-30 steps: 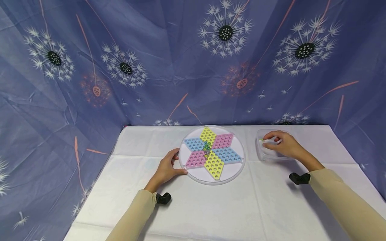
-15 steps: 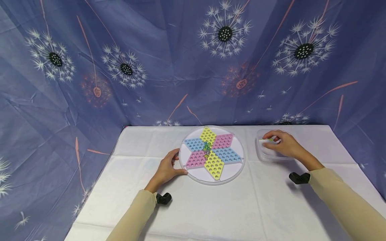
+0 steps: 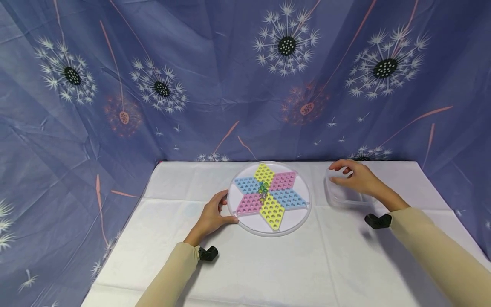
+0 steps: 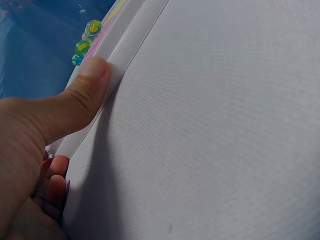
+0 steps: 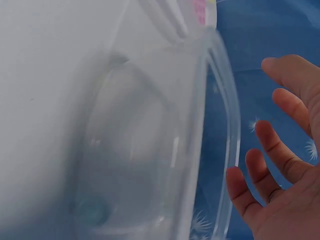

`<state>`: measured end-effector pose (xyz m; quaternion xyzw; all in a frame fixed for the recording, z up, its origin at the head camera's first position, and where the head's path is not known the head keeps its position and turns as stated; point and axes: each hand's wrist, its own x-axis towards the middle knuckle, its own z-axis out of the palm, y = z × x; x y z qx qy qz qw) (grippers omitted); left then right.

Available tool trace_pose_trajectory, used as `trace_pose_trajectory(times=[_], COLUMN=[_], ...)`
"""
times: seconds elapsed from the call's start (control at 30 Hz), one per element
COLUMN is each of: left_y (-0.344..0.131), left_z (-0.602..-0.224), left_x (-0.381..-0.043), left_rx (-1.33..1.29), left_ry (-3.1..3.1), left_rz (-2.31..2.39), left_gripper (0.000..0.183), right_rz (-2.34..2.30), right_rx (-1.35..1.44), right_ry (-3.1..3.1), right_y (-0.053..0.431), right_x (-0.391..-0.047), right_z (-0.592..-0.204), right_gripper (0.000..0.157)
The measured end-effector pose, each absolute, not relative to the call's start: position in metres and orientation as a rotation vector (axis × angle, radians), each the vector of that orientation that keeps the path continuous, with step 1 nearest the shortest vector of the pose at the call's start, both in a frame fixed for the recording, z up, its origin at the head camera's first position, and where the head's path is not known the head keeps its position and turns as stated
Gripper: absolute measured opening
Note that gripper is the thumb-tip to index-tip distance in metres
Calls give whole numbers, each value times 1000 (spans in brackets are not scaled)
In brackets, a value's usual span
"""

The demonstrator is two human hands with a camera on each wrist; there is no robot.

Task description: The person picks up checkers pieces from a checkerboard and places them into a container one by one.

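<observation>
A round white Chinese checkers board (image 3: 295, 221) with a yellow, pink and blue star lies on the table, several green and clear glass marbles (image 3: 263, 187) clustered near its middle. My left hand (image 3: 212, 215) grips the board's near left rim; in the left wrist view the thumb (image 4: 92, 75) lies on the rim, with curled fingertips at its edge. My right hand (image 3: 356, 175) is over a clear plastic box (image 3: 337, 199), its fingers loosely bent and apart. Nothing shows between the fingers (image 5: 270, 140) in the right wrist view. A blurred teal marble (image 5: 92, 210) shows low in the box.
A white cloth (image 3: 268, 268) covers the table, with creases across it. Behind and to the left hangs a blue curtain (image 3: 215, 85) with dandelion prints. Dark wrist cameras (image 3: 208, 253) sit at both cuffs.
My right hand has lifted slightly and shifted left over the box. A greenish spot near its fingertips half a second ago no longer shows. My left hand stays at the board.
</observation>
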<state>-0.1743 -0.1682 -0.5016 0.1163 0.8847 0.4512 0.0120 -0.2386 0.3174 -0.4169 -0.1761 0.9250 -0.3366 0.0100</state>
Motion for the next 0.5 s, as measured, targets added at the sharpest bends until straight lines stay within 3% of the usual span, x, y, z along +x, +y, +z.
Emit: trace_pose_trajectory(times=[0.5], left_y=[-169], left_z=[-501], left_x=[-174], left_rx=[357], left_ry=[2757], left_rz=[1407], left_gripper=[103], right_rz=[-1146], right_rx=[-586], right_ry=[2821], right_y=[289], right_x=[-257], right_z=[-391], right_gripper=[42])
